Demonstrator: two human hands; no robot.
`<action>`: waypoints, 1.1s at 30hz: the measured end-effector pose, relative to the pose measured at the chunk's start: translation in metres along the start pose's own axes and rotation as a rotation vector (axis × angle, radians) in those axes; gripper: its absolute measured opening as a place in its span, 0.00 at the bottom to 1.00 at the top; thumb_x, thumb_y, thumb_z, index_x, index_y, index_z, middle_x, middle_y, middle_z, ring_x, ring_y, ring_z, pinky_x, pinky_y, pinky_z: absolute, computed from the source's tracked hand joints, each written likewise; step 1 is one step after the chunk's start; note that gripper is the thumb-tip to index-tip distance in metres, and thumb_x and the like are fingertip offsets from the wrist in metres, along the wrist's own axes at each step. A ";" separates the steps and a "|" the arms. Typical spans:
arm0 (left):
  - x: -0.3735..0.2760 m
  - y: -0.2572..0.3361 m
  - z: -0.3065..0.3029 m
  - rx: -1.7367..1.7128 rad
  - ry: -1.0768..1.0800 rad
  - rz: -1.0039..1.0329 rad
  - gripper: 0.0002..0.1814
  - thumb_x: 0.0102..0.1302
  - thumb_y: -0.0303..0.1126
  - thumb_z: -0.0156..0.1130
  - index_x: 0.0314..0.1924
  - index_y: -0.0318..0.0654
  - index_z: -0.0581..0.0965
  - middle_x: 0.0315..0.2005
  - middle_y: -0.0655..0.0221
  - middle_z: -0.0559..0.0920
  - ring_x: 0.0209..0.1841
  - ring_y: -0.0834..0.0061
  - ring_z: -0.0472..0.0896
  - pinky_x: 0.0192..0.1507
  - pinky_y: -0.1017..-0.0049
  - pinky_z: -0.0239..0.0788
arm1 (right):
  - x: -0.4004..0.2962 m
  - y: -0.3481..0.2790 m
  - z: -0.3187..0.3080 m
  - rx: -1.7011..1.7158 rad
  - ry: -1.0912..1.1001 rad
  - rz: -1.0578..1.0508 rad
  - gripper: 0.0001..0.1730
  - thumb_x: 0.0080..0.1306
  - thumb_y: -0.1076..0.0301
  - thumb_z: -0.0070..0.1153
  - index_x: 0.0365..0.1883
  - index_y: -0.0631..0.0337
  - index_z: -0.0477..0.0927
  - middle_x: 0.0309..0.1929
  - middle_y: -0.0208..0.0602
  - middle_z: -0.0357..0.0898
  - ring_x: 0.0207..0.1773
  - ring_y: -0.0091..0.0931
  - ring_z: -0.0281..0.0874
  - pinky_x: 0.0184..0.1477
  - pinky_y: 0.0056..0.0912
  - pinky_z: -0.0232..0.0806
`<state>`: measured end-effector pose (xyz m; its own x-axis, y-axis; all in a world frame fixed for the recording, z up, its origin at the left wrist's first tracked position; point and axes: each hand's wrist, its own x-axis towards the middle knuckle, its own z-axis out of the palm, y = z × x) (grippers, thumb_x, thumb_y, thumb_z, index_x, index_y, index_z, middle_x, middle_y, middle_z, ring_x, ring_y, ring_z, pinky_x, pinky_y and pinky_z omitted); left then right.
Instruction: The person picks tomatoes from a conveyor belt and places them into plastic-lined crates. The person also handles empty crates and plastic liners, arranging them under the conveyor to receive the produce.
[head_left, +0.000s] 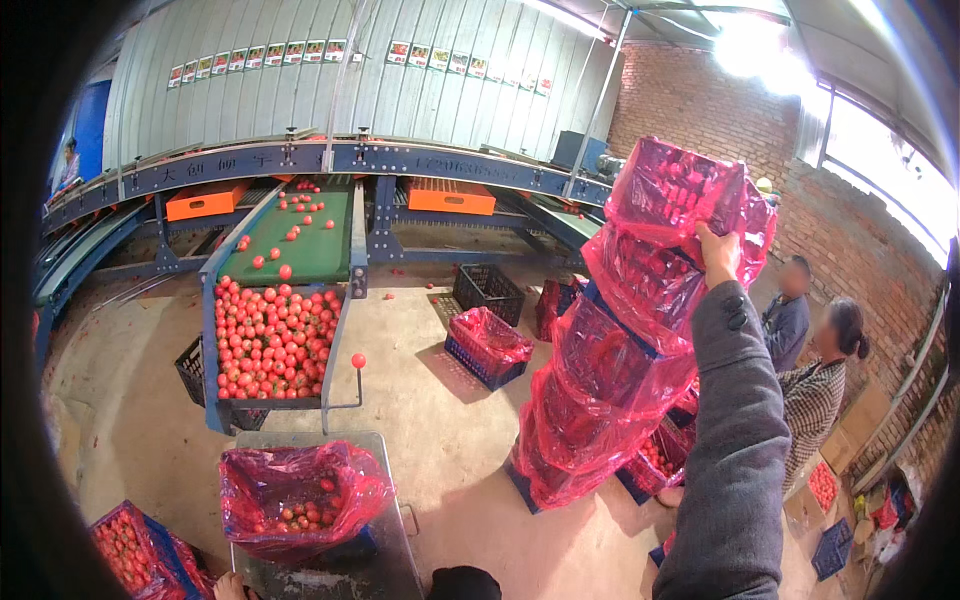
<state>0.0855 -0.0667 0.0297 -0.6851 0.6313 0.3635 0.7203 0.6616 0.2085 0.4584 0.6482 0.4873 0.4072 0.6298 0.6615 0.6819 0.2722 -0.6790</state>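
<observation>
My right hand (718, 253) grips the rim of the uppermost crate (675, 187) in a tall, leaning stack of crates lined with pink plastic film (600, 375). At the bottom edge, my left hand (229, 587) is mostly cut off beside a metal platform (322, 577); its grip is hidden. On that platform sits a pink-lined crate (247, 487) with some small red tomatoes (307, 516) at its bottom. Beyond it, a sorting chute (342, 337) holds a heap of tomatoes (274, 341), fed by a green conveyor belt (300, 247). A bent lever with a red knob (358, 361) stands beside the chute.
A lined blue crate (489, 352) and a black crate (487, 292) stand on the floor. A full tomato crate (124, 551) is at lower left. Two people (817, 382) are behind the stack. Orange trays (450, 199) hang under the blue beam (450, 161), which bears writing.
</observation>
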 end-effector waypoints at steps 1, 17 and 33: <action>0.003 -0.002 0.003 0.030 -0.035 -0.008 0.11 0.52 0.31 0.58 0.36 0.35 0.74 0.34 0.54 0.77 0.40 0.53 0.75 0.44 0.61 0.67 | 0.005 -0.002 0.004 -0.061 -0.011 0.027 0.46 0.44 0.43 0.64 0.53 0.68 0.69 0.54 0.56 0.71 0.57 0.45 0.69 0.58 0.43 0.61; 0.034 0.006 0.017 0.041 -0.188 -0.014 0.08 0.54 0.35 0.58 0.29 0.38 0.74 0.27 0.56 0.77 0.32 0.52 0.75 0.36 0.58 0.68 | 0.017 0.016 0.017 0.456 0.165 -0.034 0.46 0.41 0.57 0.69 0.57 0.69 0.65 0.51 0.50 0.73 0.55 0.39 0.71 0.57 0.35 0.60; 0.074 0.104 0.017 -0.969 0.171 -0.148 0.13 0.60 0.20 0.51 0.46 0.30 0.73 0.38 0.60 0.79 0.43 0.70 0.78 0.48 0.73 0.68 | -0.159 -0.019 -0.130 0.429 0.406 -0.578 0.42 0.42 0.68 0.66 0.57 0.66 0.63 0.54 0.46 0.64 0.58 0.38 0.62 0.62 0.38 0.54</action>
<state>0.1077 0.0560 0.0630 -0.8055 0.4517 0.3837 0.4586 0.0651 0.8862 0.4593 0.4481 0.4367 0.3077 0.0156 0.9514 0.5930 0.7788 -0.2045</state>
